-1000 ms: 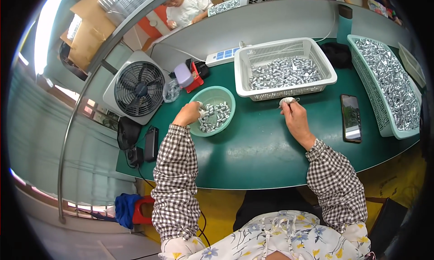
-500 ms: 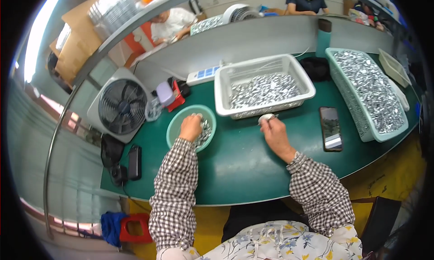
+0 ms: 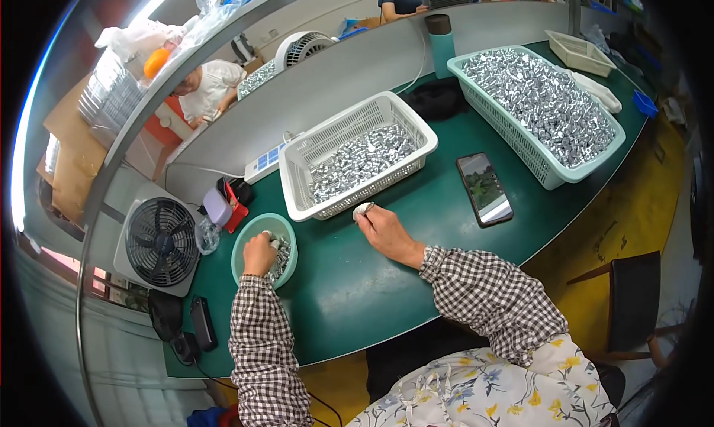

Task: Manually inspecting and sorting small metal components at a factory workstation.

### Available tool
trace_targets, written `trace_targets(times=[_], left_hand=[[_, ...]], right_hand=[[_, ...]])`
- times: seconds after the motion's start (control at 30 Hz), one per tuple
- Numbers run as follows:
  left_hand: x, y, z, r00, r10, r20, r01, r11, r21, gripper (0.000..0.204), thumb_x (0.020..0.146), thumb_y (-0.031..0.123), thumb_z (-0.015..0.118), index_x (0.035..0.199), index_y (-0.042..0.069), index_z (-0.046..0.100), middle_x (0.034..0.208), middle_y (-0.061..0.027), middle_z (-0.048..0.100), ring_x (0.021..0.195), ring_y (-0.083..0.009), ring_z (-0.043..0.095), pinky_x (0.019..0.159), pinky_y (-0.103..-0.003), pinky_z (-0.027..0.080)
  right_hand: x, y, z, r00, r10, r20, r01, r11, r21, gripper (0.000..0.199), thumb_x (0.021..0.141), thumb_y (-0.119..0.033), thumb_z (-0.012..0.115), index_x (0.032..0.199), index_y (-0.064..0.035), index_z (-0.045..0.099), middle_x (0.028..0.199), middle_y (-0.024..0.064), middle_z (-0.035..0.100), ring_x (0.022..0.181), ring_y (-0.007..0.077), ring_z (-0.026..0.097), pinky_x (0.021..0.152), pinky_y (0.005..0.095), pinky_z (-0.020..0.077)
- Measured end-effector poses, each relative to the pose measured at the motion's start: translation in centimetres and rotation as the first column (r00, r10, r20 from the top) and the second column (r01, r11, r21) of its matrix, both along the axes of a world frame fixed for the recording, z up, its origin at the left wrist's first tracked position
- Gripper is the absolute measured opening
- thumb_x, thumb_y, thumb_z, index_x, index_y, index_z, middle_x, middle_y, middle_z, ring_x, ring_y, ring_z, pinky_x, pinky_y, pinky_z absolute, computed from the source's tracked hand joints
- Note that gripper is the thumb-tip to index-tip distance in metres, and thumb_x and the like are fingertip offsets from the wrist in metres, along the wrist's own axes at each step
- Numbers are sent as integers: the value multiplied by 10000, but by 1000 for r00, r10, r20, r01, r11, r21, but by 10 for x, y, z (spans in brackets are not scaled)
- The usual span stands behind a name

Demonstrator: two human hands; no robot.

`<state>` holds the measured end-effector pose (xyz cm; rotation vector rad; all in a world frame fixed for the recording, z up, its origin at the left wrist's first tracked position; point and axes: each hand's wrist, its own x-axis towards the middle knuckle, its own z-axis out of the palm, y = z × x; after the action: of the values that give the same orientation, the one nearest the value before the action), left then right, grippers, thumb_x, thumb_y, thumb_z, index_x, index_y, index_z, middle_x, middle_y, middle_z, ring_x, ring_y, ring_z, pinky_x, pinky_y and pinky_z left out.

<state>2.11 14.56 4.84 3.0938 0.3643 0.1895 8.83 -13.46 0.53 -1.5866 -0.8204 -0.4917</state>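
Observation:
My left hand [image 3: 259,254] reaches into a round light-green bowl [image 3: 239,234] at the left, its fingers curled down among small silver metal pieces [image 3: 281,260]. The fingertips, with white coverings on them, are partly hidden, and I cannot make out what they grip. Just in front of a white plastic basket [image 3: 297,208], my right hand [image 3: 388,232] is closed in a pinch above the table. White coverings show on its fingers too. Whatever lies between them is too small to name. Many small silver metal pieces [image 3: 364,163] lie inside the white basket.
A light-green basket [image 3: 554,176] heaped with silver pieces stands at the right, a phone [image 3: 484,189] beside it. Behind are a bottle [image 3: 440,46] and a power strip [image 3: 264,165]. A fan [image 3: 162,241] stands left. Two people sit beyond the grey partition [image 3: 335,78].
The whole view has turned, so the table and its things appear farther left and tilted. My left hand stays in the bowl; my right stays pinched in front of the white basket.

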Motion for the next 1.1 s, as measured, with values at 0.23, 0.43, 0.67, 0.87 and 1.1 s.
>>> trace_targets(times=[0.23, 0.43, 0.67, 0.87, 1.1], left_hand=[[-29, -53, 59, 962, 20, 272, 145, 806, -574, 175, 817, 91, 547, 928, -39, 585, 724, -111, 617, 656, -196, 591, 619, -299, 472], [-39, -121, 41, 976, -75, 205, 211, 86, -974, 262, 878, 106, 485, 1109, -15, 511, 905, -60, 578, 750, -122, 558, 653, -238, 463], [-21, -131, -2, 989, 9, 146, 145, -205, -968, 281, 888, 141, 486, 1123, -14, 497, 881, -50, 560, 783, -132, 547, 642, -247, 467], [-11, -133, -29, 983, -32, 181, 147, -459, -876, 277, 884, 154, 500, 1108, -8, 502, 864, -55, 562, 769, -140, 552, 638, -253, 473], [-10, -141, -27, 983, 106, 149, 181, -445, -877, 268, 875, 111, 508, 1111, -13, 485, 870, -71, 575, 740, -146, 565, 623, -259, 500]], right_hand=[[-12, 2, -4, 993, 102, -58, -101, 995, 21, 66, 825, -57, 513, 831, 7, 494, 766, 173, 529, 693, 371, 527, 574, 409, 426], [-10, 1, 0, 997, 65, -31, -65, 998, 23, 51, 822, -38, 521, 825, 8, 501, 757, 155, 530, 669, 337, 537, 561, 384, 432], [6, -16, 0, 993, -96, 64, 94, 995, 25, 82, 817, -51, 538, 792, 15, 494, 747, 161, 511, 675, 352, 532, 554, 393, 435], [9, -20, 3, 995, -81, 60, 81, 997, 3, 54, 823, -28, 537, 842, 20, 521, 755, 140, 518, 651, 302, 536, 553, 344, 434], [-4, -18, 7, 998, 30, 58, -33, 998, 49, 85, 851, -26, 511, 909, 27, 545, 779, 109, 544, 648, 208, 550, 556, 272, 444]])
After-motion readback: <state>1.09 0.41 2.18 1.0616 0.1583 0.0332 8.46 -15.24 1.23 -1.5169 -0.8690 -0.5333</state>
